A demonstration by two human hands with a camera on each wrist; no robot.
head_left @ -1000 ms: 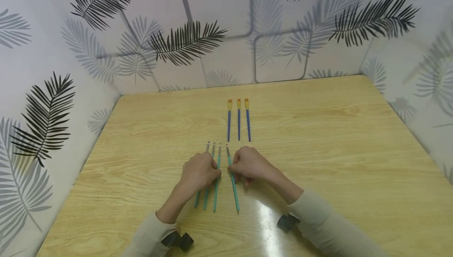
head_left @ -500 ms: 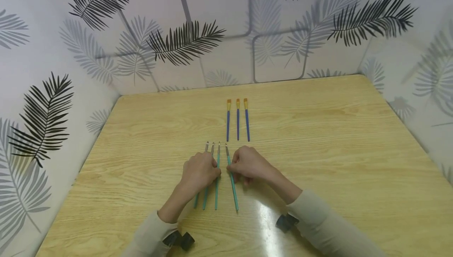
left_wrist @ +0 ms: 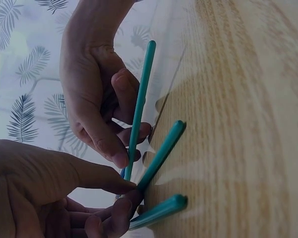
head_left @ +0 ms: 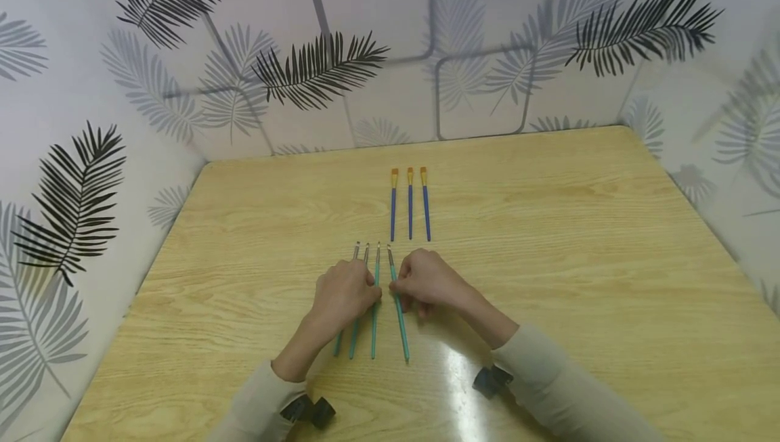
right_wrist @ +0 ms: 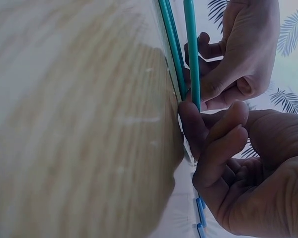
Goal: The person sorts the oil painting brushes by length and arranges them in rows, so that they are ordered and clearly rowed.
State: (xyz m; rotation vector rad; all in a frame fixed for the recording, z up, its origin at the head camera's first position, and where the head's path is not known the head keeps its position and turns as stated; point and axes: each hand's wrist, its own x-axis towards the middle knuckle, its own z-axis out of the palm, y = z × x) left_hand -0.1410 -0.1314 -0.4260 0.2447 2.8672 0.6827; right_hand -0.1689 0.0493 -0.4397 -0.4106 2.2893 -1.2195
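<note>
Several slim teal-handled paintbrushes lie side by side at the middle of the table, bristle ends away from me. My left hand [head_left: 342,293] pinches one teal paintbrush [head_left: 374,334] between thumb and fingers, and covers the middles of two more teal paintbrushes [head_left: 353,344] on its left. To the right, my right hand [head_left: 429,279] pinches another teal paintbrush [head_left: 403,334], slanted with its handle end toward the right. A narrow gap separates the two pinched brushes. In the left wrist view the right hand's brush [left_wrist: 140,104] stands higher off the wood than the left hand's brush [left_wrist: 164,148].
Beyond the hands, three flat paintbrushes [head_left: 410,212] with blue handles and orange bristles lie in a row. The wood-grain table [head_left: 579,259] meets a leaf-patterned wall [head_left: 396,103] at its back edge. Light glares off the table between the forearms.
The handle end of the brush in my left hand has swung slightly right, so it lies straighter. My right hand and its brush stay almost still.
</note>
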